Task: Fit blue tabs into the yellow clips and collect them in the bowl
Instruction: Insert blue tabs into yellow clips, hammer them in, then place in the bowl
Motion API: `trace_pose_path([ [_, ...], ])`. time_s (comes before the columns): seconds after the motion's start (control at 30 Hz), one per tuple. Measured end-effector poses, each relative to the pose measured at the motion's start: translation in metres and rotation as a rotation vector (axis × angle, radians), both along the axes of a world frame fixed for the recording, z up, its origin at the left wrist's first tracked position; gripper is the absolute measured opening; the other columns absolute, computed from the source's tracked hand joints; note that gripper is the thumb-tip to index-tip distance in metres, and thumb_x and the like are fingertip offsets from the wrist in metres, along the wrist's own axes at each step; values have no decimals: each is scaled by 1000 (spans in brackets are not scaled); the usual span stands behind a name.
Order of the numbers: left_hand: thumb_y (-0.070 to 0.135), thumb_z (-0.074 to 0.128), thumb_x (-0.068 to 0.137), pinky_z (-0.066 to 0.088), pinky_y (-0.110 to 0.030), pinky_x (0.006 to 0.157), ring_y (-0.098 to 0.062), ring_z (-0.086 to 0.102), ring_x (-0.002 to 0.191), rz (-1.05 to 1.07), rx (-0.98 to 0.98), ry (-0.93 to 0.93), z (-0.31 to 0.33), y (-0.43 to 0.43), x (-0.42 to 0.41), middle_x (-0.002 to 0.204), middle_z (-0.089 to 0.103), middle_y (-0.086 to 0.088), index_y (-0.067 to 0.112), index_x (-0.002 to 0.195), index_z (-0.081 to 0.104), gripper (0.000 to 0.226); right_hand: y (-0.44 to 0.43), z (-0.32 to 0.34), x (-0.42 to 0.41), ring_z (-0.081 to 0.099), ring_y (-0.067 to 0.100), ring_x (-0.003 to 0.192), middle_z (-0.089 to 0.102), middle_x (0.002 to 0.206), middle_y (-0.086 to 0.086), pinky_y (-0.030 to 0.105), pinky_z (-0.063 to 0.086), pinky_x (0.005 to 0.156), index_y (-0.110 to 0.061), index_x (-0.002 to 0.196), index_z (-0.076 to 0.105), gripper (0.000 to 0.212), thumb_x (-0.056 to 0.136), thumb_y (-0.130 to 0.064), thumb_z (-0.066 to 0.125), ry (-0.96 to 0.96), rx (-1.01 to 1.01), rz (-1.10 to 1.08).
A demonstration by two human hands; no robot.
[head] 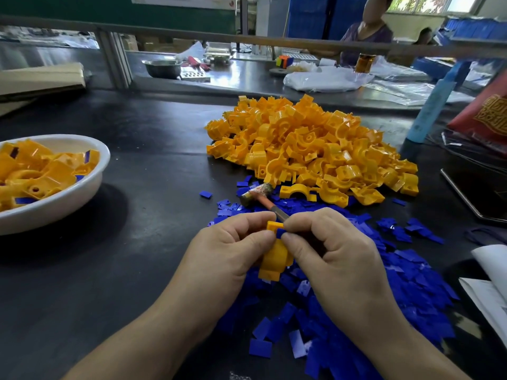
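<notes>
Both hands are raised just above the dark tabletop, near the front edge.

1. Left hand: fingers and thumb are curled round a yellow clip, holding it upright from its left side.
2. Right hand: thumb and forefinger pinch a blue tab against the upper end of that clip. The tab touches the clip; how far it is seated cannot be told, as the fingertips cover most of it.

Parts supply:
- A heap of loose clips lies beyond the hands, to the right of centre.
- A spread of loose tabs covers the tabletop under and to the right of the hands, reaching up to the near edge of the heap.
- A small hammer lies on the tabs between the hands and the heap. Its head is just beside the heap, and its handle points toward the right hand.

Collection point: a white bowl stands on the tabletop at the left, well apart from the hands. It holds yellow clips, several showing a blue tab.

Beyond a rail, a second bench carries a metal basin and clear plastic bags. A person is behind it.
</notes>
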State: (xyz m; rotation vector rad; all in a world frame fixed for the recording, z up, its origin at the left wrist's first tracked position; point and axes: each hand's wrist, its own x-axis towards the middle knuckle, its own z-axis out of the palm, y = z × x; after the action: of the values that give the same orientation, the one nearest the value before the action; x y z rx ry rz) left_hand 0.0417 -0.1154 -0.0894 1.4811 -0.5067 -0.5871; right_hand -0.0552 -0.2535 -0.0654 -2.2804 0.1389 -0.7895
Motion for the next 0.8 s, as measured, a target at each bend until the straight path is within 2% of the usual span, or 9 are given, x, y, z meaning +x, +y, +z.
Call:
trace_pose_path([
  [0.1, 40, 66, 72, 59, -38, 85, -14, 73, 96, 11, 34, -42, 0, -1, 0, 105, 76, 6, 30, 116, 71, 46, 1, 0, 0, 57, 5, 83, 57, 86, -11, 15, 48, 70, -26, 95, 67, 11, 86, -22, 64, -28, -139, 4],
  [0.17, 43, 64, 71, 59, -36, 85, -13, 72, 97, 18, 49, -75, 0, -2, -1, 105, 76, 9, 31, 117, 71, 48, 1, 0, 1, 57, 3, 83, 58, 86, -10, 12, 47, 70, -24, 96, 68, 11, 86, -21, 64, -41, -165, 12],
  [0.27, 44, 63, 74, 59, -31, 81, -11, 72, 97, 15, 60, -107, 1, -1, -2, 105, 75, 11, 33, 117, 71, 45, 0, 1, 1, 58, 2, 88, 59, 86, -16, 12, 47, 73, -36, 93, 66, 12, 84, -29, 63, 12, -26, 8],
  [0.37, 33, 65, 84, 60, -25, 77, -11, 73, 94, -3, 44, -109, 4, -1, -3, 102, 76, 10, 30, 116, 71, 33, -1, -1, 1, 57, 2, 89, 57, 90, -18, 13, 49, 72, -43, 93, 60, 15, 79, -41, 62, 93, 160, -9],
  [0.47, 39, 64, 76, 59, -23, 75, -10, 73, 93, -2, 23, -105, 6, 0, -5, 100, 77, 10, 31, 111, 73, 38, -4, 0, 1, 59, 2, 87, 58, 94, -20, 15, 52, 70, -42, 96, 60, 26, 72, -51, 63, 142, 276, -11],
  [0.63, 43, 63, 75, 60, -28, 80, -12, 72, 97, -24, 1, -100, 7, 1, -5, 102, 76, 10, 36, 108, 74, 36, -5, 2, 2, 68, 9, 85, 69, 94, -11, 21, 56, 66, -41, 94, 68, 23, 71, -41, 65, 159, 588, 171],
  [0.8, 36, 63, 83, 59, -33, 82, -15, 72, 99, -30, -10, -92, 5, 0, -5, 104, 76, 7, 37, 107, 73, 26, -4, 0, 3, 68, 9, 88, 71, 94, -10, 20, 56, 69, -37, 93, 70, 25, 67, -38, 68, 106, 617, 150],
])
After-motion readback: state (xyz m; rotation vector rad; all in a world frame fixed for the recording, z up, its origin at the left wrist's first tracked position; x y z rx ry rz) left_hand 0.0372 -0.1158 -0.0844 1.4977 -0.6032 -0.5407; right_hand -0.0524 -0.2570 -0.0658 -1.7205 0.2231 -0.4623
